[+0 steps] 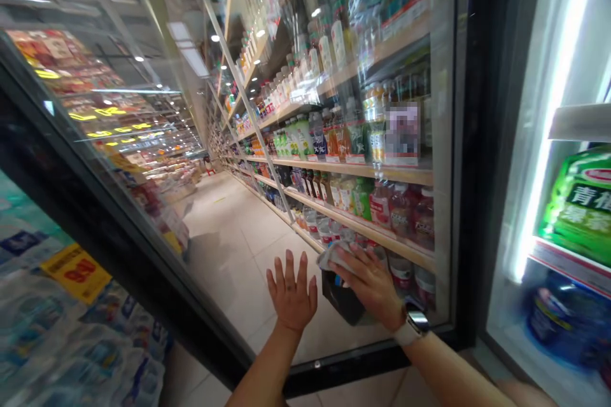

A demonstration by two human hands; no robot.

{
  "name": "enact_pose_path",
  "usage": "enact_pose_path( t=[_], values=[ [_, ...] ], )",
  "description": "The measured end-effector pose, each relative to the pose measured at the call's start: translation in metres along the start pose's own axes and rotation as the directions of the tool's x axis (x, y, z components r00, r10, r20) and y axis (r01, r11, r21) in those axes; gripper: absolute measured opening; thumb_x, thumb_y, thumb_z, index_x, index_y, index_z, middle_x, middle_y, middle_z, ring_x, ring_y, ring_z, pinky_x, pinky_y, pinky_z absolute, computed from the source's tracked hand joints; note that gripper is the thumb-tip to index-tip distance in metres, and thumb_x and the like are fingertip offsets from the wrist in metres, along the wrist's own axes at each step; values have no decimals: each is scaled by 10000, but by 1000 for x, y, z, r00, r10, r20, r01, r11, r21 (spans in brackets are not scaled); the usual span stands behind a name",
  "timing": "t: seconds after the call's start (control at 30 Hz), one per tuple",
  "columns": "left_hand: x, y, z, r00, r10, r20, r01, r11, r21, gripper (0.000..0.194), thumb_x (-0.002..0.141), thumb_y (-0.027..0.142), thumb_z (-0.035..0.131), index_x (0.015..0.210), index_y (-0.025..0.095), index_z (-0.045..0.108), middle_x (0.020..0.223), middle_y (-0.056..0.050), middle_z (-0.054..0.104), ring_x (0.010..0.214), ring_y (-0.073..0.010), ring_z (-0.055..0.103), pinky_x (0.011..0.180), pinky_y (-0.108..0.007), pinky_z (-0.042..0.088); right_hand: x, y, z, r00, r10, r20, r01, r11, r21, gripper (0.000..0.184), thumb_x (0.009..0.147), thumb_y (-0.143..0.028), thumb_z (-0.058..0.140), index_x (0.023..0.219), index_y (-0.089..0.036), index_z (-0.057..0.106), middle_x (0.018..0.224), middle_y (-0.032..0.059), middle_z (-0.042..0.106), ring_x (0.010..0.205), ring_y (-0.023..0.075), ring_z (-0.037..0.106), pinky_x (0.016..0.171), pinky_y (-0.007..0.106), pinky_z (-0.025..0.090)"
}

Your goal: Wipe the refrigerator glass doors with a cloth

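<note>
A glass door (267,203) with a black frame stands open and tilted across the view. Lower in the picture, my left hand (292,292) has its fingers spread and its palm turned to the glass, apparently flat against it. A light grey cloth (335,254) is under my right hand (370,283), which presses it to the glass with the fingers over it. That wrist carries a watch (416,319). Just below the cloth shows a dark box-like shape (341,299); whether it is behind the glass or reflected in it, I cannot tell.
Shelves of bottled drinks (334,140) appear in the glass, over a tiled floor (214,229). On the right is a lit cooler with a green drink pack (580,203) and a blue container (568,318). Wrapped bottle packs (57,324) and a yellow price sign (76,272) stand left.
</note>
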State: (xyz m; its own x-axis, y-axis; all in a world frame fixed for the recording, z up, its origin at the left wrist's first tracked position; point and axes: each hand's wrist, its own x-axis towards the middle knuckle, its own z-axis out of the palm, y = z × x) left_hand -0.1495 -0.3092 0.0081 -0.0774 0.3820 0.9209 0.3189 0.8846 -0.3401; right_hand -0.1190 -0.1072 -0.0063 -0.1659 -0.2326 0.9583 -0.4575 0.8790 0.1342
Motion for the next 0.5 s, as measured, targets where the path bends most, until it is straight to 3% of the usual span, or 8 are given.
enact_pose_path(
  t=[0.1,0.23,0.4,0.5],
  values=[
    [-1,2,-3,1000,3,6,-3,1000,16,693,889,241,541,1524,184,271,1606,-124,209,1502,-295,162,1226,-499,160,22,6,-4,976,180,-120,-179,984,13,505,961,-64,412,1391,-298,535,1476,36,508,1448,219,337,1220,482,263],
    [-3,6,-7,1000,-16,23,16,1000,20,694,889,233,533,1526,193,262,1600,-128,225,1498,-301,181,1218,-519,177,42,10,-3,894,355,-275,-338,935,108,583,954,-63,402,1483,-308,417,1562,55,380,1463,302,287,1183,597,283],
    [-4,6,-9,999,-21,32,21,1000,7,660,904,229,504,1522,182,276,1612,-114,200,1504,-302,152,1225,-504,158,46,1,6,862,377,-338,-357,926,124,643,938,-31,413,1506,-328,371,1520,40,452,1425,279,382,1184,538,330],
    [-3,6,-7,999,-18,33,18,1000,6,652,912,238,489,1523,182,268,1615,-109,193,1506,-302,149,1224,-507,157,41,-2,10,876,356,-326,-335,934,121,637,931,-34,430,1498,-320,390,1486,43,497,1408,278,412,1174,524,359]
  ],
)
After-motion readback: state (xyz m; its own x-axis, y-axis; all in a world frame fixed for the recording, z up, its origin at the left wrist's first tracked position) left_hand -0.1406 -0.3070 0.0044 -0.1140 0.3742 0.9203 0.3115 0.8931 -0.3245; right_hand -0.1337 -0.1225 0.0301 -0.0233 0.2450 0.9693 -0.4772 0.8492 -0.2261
